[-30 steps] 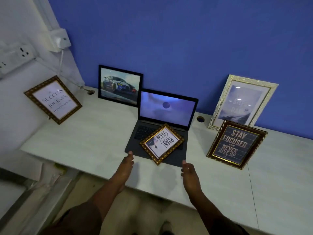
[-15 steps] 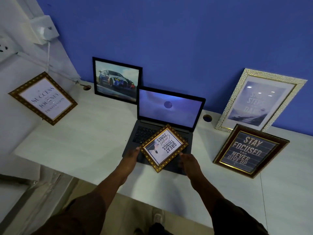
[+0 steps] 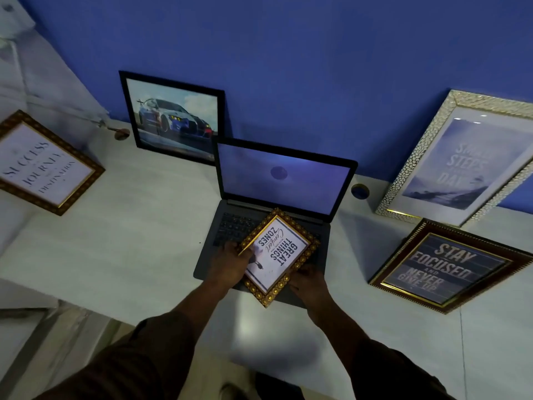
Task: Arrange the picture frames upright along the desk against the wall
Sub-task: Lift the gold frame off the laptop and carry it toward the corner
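A small gold-framed picture [image 3: 278, 256] with upside-down text lies tilted on the keyboard of an open laptop [image 3: 282, 180]. My left hand [image 3: 229, 265] grips its left edge and my right hand [image 3: 310, 281] holds its lower right edge. A black-framed car picture [image 3: 173, 116] leans upright against the blue wall, left of the laptop. A large white-gold frame [image 3: 458, 160] leans against the wall at the right. In front of it, a dark "Stay Focused" frame [image 3: 445, 268] stands tilted on the desk [image 3: 129, 241]. A gold "Success" frame [image 3: 43, 164] leans against the left white wall.
Two round cable holes [image 3: 360, 192] sit in the desk near the wall. A white socket box and cable [image 3: 14, 30] hang on the left wall. The desk's front edge runs below my forearms, with the floor beneath.
Both hands moved forward from the desk edge onto the laptop and closed on the small gold frame's sides. The camera came closer to the desk.
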Tool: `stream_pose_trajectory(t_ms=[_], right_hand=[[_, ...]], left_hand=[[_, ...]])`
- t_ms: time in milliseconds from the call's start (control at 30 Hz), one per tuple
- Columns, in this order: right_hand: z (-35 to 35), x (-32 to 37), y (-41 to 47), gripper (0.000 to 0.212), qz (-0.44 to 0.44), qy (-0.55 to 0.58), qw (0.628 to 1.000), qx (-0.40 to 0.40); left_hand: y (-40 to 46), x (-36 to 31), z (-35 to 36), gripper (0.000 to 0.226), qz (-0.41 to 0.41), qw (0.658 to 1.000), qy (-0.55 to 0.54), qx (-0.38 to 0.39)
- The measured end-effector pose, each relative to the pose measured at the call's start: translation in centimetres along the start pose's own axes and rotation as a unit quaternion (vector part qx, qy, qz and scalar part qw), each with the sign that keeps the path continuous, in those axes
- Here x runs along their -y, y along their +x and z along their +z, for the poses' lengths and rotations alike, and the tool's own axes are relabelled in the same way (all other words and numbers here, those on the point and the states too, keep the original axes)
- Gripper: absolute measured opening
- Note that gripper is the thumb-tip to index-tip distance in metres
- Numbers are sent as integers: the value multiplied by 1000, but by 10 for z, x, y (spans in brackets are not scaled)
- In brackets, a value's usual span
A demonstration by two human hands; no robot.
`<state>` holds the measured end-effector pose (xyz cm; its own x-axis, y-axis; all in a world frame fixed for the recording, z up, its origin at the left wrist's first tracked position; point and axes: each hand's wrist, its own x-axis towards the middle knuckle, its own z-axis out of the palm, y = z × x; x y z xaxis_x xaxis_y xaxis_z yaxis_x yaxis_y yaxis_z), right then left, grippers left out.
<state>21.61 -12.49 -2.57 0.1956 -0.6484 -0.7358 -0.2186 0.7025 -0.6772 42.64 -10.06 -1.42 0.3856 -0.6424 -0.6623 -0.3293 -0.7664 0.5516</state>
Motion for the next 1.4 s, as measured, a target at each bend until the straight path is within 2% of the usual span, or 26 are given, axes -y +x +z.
stream_pose_trajectory(t_ms=[67, 200, 267, 300, 433, 567, 633, 700, 767, 867, 1000, 1100, 1167, 1333, 1400], right_hand=[[3, 0, 0, 28, -39, -7, 999, 0], [17, 9, -3, 30, -61, 30, 998, -17], [28, 17, -8, 29, -97, -2, 995, -9], [34, 21, -10, 27, -115, -24, 993, -4], [61, 49, -22, 22, -181, -87, 979, 42], [101, 84, -55, 20, -254, -165, 947, 107], [122, 97, -73, 21, -265, -192, 935, 139], [144, 106, -87, 21, -272, -213, 924, 163], [166, 114, -101, 21, -280, -236, 912, 183], [200, 122, -119, 18, -287, -264, 898, 201], [221, 119, -126, 17, -286, -217, 917, 176], [233, 109, -128, 25, -221, -92, 955, 173], [243, 104, -130, 35, -175, -23, 968, 177], [273, 105, -131, 41, -121, 34, 985, 118], [277, 108, -124, 41, -128, 52, 987, 83]], left_hand=[[-8, -5, -5, 77, -12, 1000, -14, -4], [-25, -4, -21, 54, -17, 998, -61, 13], [-31, 2, -34, 43, -14, 997, -74, 9], [-33, 4, -43, 42, -17, 998, -68, -4], [-39, 22, -91, 71, -14, 992, -88, -88], [-65, 37, -154, 66, 76, 978, -41, -188], [-79, 46, -181, 55, 116, 976, 8, -182], [-94, 59, -206, 34, 135, 982, 31, -128], [-111, 76, -228, 23, 154, 983, 11, -102], [-135, 111, -254, 24, 172, 977, -74, -104], [-153, 148, -269, 18, 153, 959, -200, -133], [-159, 161, -282, 22, 115, 932, -306, -159], [-158, 164, -289, 23, 96, 919, -346, -162], [-151, 155, -285, 26, 100, 917, -362, -134], [-152, 152, -284, 35, 95, 902, -411, -92]])
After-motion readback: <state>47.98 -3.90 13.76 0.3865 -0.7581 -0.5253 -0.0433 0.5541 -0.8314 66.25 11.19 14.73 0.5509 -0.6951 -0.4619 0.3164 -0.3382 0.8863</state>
